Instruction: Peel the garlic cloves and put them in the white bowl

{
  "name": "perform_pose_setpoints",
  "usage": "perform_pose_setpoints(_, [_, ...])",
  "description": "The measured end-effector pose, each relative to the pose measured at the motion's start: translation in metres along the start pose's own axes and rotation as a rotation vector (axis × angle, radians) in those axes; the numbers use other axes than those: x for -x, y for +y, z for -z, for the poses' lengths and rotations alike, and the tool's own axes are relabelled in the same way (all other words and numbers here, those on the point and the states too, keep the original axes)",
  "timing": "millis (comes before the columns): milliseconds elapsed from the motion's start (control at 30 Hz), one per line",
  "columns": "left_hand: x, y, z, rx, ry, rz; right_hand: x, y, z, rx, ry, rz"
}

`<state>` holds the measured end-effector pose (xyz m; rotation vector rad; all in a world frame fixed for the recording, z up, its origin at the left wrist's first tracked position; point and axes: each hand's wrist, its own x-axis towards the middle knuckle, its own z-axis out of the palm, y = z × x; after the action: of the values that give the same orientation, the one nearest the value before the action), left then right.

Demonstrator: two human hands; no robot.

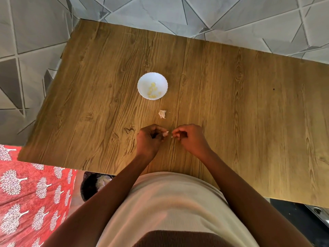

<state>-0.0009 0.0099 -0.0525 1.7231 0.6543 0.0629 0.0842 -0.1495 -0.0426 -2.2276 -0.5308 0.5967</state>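
A white scalloped bowl stands on the wooden table and holds several yellowish peeled garlic cloves. Nearer to me lies a small white piece of garlic with its skin. My left hand pinches a pale garlic clove at its fingertips. My right hand, a short gap to the right, pinches a tiny scrap of garlic skin. Both hands hover just above the table, below the bowl.
A dark bin with pale peelings inside sits on the floor under the table's near left edge. Red patterned cloth lies at the lower left. Grey tiled floor surrounds the table.
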Motion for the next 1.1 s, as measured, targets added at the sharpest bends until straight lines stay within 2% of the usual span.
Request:
perform_pose_setpoints(333, [0.0,0.004,-0.001,-0.132,-0.05,-0.131,0.001,-0.009,-0.008,-0.413,0.107,-0.064])
perform_pose_setpoints(467, [0.003,0.008,-0.003,-0.109,-0.038,-0.132,0.001,-0.008,-0.004,-0.531,0.086,-0.091])
perform_pose_setpoints(667, [0.002,0.016,-0.005,0.07,-0.045,0.082,0.006,-0.008,-0.004,-0.457,0.114,-0.016])
perform_pose_setpoints(800, [-0.001,0.018,-0.006,0.211,-0.03,0.235,0.009,-0.007,-0.004,-0.32,0.121,0.136])
perform_pose_setpoints(900, [-0.001,0.018,-0.006,0.209,-0.006,0.239,0.01,-0.008,-0.003,-0.268,0.142,0.208])
perform_pose_setpoints(1100, [0.002,0.013,-0.001,0.213,0.005,0.138,0.008,-0.006,-0.007,-0.31,0.188,0.104])
